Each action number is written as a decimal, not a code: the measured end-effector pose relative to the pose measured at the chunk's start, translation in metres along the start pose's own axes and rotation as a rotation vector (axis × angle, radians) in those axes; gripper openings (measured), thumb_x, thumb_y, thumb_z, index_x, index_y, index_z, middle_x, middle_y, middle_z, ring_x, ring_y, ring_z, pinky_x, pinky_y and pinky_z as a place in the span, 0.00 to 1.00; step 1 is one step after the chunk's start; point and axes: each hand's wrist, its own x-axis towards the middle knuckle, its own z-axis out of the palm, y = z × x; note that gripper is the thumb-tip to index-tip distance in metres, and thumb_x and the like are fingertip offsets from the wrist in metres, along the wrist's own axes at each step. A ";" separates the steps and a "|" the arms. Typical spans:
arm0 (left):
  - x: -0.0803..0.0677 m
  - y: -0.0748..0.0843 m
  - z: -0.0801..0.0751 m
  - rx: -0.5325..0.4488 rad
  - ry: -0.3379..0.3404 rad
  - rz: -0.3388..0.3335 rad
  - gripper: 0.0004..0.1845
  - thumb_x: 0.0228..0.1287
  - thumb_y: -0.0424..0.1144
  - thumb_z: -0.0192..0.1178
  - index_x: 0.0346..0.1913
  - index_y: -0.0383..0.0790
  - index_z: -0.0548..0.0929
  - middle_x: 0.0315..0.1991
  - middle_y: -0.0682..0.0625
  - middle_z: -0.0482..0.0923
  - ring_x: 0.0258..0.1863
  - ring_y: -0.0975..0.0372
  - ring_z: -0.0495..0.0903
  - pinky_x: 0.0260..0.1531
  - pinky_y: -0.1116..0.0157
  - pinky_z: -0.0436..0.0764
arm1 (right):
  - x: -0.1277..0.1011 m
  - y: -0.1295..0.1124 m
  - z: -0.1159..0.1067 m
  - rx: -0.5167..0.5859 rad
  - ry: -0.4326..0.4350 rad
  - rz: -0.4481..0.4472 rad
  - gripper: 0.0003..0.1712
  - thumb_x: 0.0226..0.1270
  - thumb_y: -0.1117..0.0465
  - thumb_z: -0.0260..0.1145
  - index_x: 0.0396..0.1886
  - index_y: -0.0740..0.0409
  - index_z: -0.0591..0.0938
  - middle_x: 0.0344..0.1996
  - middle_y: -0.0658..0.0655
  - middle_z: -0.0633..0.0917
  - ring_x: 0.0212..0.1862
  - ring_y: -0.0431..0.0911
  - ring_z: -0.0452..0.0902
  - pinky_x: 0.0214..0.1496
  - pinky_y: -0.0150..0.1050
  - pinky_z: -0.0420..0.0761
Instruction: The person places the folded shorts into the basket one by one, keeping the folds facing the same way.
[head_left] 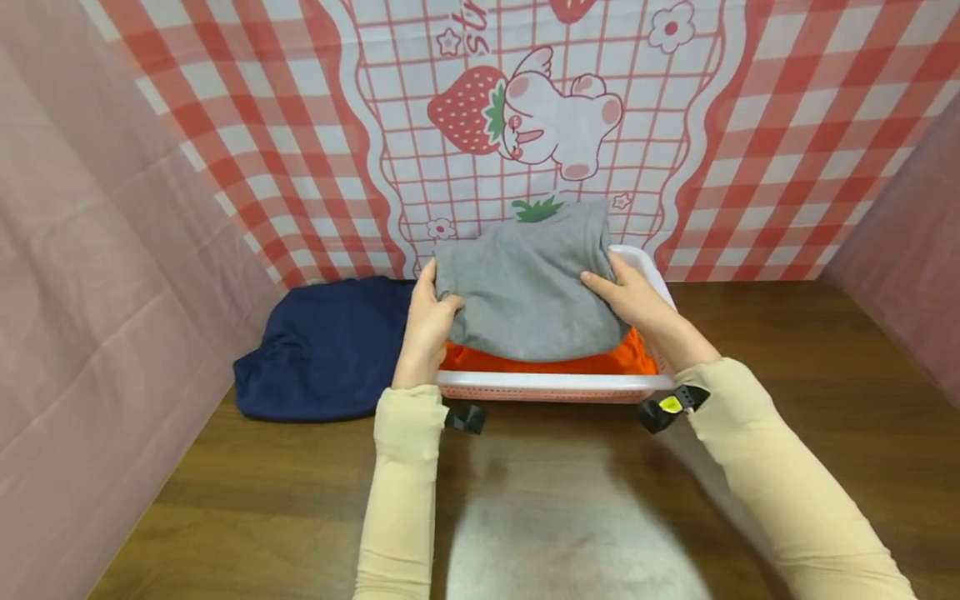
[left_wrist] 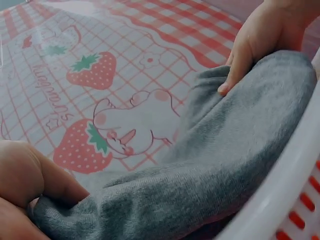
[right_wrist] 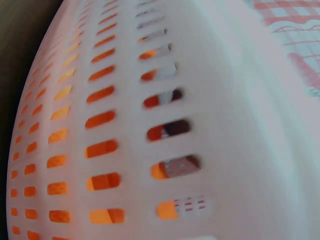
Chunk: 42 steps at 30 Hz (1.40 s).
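So the grey cloth [head_left: 532, 292] is up over the basket [head_left: 555, 382], with the orange cloth [head_left: 480, 358] peeking out at its 6 o'clock. Can't tell if grey and orange actually touch. The navy cloth [head_left: 330, 350] sits outside the basket, between 8 and 9 o'clock from the grey one.

For moving it neatly, I'd hold both ends at matching height and pull gently apart, since that middle looks saggy and would probably bunch. Don't squeeze hard, soft fabric like this likely creases.

Grip-wise: left hand [head_left: 426, 329] pinches the end around 8 o'clock, thumb on the near side. Right hand [head_left: 637, 300] pinches the 3 o'clock end, thumb lying over the front. Both are closed only as far as the fabric's thickness; the right wrist view doesn't show any fingers.
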 end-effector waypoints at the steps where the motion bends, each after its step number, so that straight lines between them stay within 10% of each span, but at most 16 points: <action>1: 0.001 -0.002 0.000 0.011 0.000 0.007 0.40 0.56 0.20 0.44 0.71 0.48 0.50 0.69 0.51 0.52 0.65 0.58 0.57 0.59 0.60 0.62 | 0.002 0.001 0.000 -0.017 0.000 -0.004 0.36 0.70 0.54 0.50 0.71 0.60 0.49 0.66 0.67 0.60 0.65 0.57 0.56 0.66 0.53 0.54; 8: 0.010 -0.017 0.000 0.260 -0.073 -0.119 0.42 0.53 0.20 0.46 0.72 0.44 0.46 0.72 0.49 0.44 0.70 0.59 0.44 0.66 0.59 0.52 | 0.005 0.002 0.000 -0.248 -0.041 0.076 0.33 0.69 0.57 0.52 0.67 0.68 0.54 0.62 0.72 0.63 0.63 0.62 0.58 0.64 0.54 0.57; 14: 0.010 -0.017 0.001 0.400 -0.114 -0.182 0.45 0.50 0.19 0.45 0.72 0.40 0.41 0.72 0.47 0.40 0.70 0.59 0.39 0.65 0.60 0.51 | -0.004 0.001 -0.001 -0.238 -0.116 0.169 0.37 0.68 0.55 0.52 0.66 0.74 0.51 0.62 0.74 0.60 0.63 0.63 0.57 0.63 0.55 0.59; 22: 0.004 -0.020 -0.001 0.574 -0.165 -0.211 0.40 0.50 0.21 0.44 0.70 0.37 0.49 0.68 0.43 0.55 0.58 0.52 0.61 0.47 0.59 0.64 | -0.014 0.009 -0.004 -0.251 -0.231 0.285 0.39 0.68 0.52 0.51 0.63 0.80 0.51 0.59 0.76 0.61 0.53 0.58 0.64 0.54 0.51 0.68; 28: 0.003 -0.022 0.000 0.810 -0.152 -0.196 0.35 0.55 0.25 0.46 0.69 0.32 0.51 0.61 0.38 0.65 0.44 0.49 0.70 0.35 0.61 0.68 | -0.013 0.013 -0.003 -0.475 -0.269 0.215 0.28 0.66 0.54 0.54 0.43 0.82 0.71 0.35 0.68 0.75 0.36 0.51 0.69 0.39 0.42 0.71; 34: 0.001 -0.022 0.003 0.962 -0.135 -0.145 0.30 0.54 0.28 0.50 0.63 0.27 0.60 0.53 0.35 0.73 0.47 0.47 0.74 0.42 0.57 0.72 | -0.012 0.012 0.000 -0.647 -0.324 0.202 0.26 0.64 0.53 0.56 0.31 0.78 0.76 0.25 0.63 0.76 0.29 0.49 0.69 0.34 0.42 0.72; 42: 0.002 -0.024 0.003 0.901 -0.089 -0.185 0.37 0.53 0.31 0.52 0.67 0.29 0.51 0.59 0.32 0.66 0.56 0.45 0.69 0.53 0.55 0.69 | -0.009 0.008 -0.004 -0.491 -0.229 0.346 0.53 0.62 0.49 0.58 0.56 0.92 0.40 0.52 0.85 0.60 0.52 0.65 0.64 0.53 0.54 0.69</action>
